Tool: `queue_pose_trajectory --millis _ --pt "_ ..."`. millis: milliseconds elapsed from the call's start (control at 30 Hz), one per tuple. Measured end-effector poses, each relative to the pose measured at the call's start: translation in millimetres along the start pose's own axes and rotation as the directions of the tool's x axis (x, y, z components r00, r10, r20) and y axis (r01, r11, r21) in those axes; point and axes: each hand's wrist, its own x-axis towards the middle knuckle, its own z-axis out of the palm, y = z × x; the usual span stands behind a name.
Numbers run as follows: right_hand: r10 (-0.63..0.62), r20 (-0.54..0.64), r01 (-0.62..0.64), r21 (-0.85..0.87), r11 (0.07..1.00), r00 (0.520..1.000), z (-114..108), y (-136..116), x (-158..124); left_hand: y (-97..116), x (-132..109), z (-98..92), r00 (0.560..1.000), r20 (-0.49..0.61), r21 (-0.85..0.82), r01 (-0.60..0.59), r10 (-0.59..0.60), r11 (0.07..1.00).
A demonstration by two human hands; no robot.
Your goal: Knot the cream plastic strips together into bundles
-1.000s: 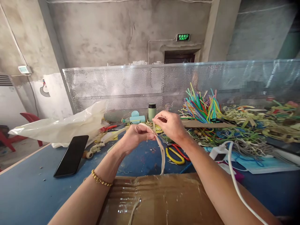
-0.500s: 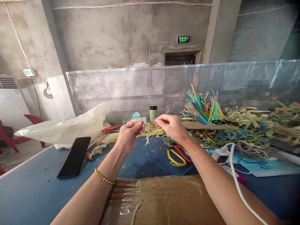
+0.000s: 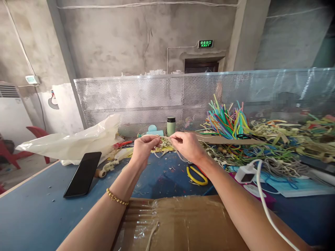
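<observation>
A thin pale strip [image 3: 164, 137] runs nearly level across the small gap between my two hands. My left hand [image 3: 144, 149] pinches its left end between thumb and fingertips. My right hand [image 3: 187, 146] is closed on its other side, with a fine strand showing beyond the knuckles and thin pale lengths hanging beneath. Both hands are held above the blue table. Below my right forearm lie scissors with yellow and red handles [image 3: 196, 176], partly covered by the arm. A green bottle with a black lid [image 3: 171, 127] stands just behind the hands.
A taped cardboard box [image 3: 172, 223] lies nearest me on the blue table [image 3: 39, 209]. At left are a black phone [image 3: 83, 174] and a plastic bag [image 3: 78, 137]. Colourful strips [image 3: 227, 120] and tangled cords pile up at right, near a white charger [image 3: 246, 173] with its cable.
My right hand has moved slightly left, closer to my left hand, and grips the strip. The pale end that dangled from my left hand is now drawn out sideways between both hands.
</observation>
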Motion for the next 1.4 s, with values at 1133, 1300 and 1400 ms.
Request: queue_pose_trajectory --millis 1133,1300,1400 --pt "0.221 0.332 -0.358 0.439 0.824 0.917 -3 -6 -1 0 2 -7.5 0.994 -0.021 -0.109 0.103 -0.106 0.989" --pt "0.178 0.405 -0.379 0.497 0.781 0.897 3 -8 -3 1 0 -3.8 0.998 0.044 -0.04 0.047 -0.045 0.998" --pt "0.147 0.308 -0.271 0.41 0.871 0.94 1 -4 -2 2 0 -2.7 0.998 0.057 0.003 0.012 -0.012 1.0"
